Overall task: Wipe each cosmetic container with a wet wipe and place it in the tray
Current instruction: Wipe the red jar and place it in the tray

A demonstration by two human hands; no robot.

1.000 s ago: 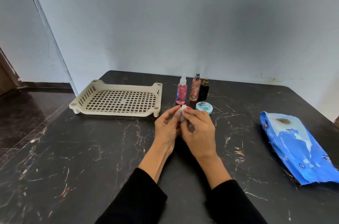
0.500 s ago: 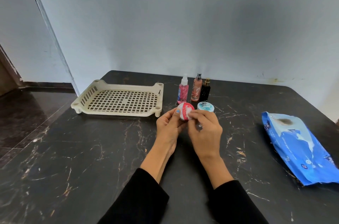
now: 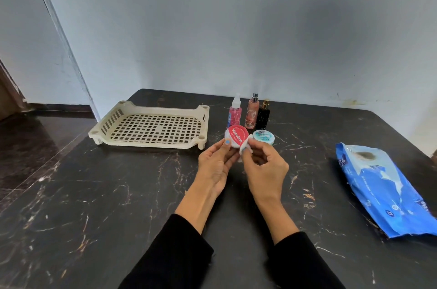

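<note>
Now red tin (image 3: 236,139) turned lid-up in left hand (image 3: 216,167), right hand (image 3: 264,169) pinching wet wipe (image 3: 244,149) at its edge

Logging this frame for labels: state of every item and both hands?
Vaseline tin: lid on, held off table
left hand: grips tin
right hand: pinches wet wipe against tin
tray: empty
teal jar: closed, on table
three spray bottles: upright, capped
wipes pack: lying flat
</note>
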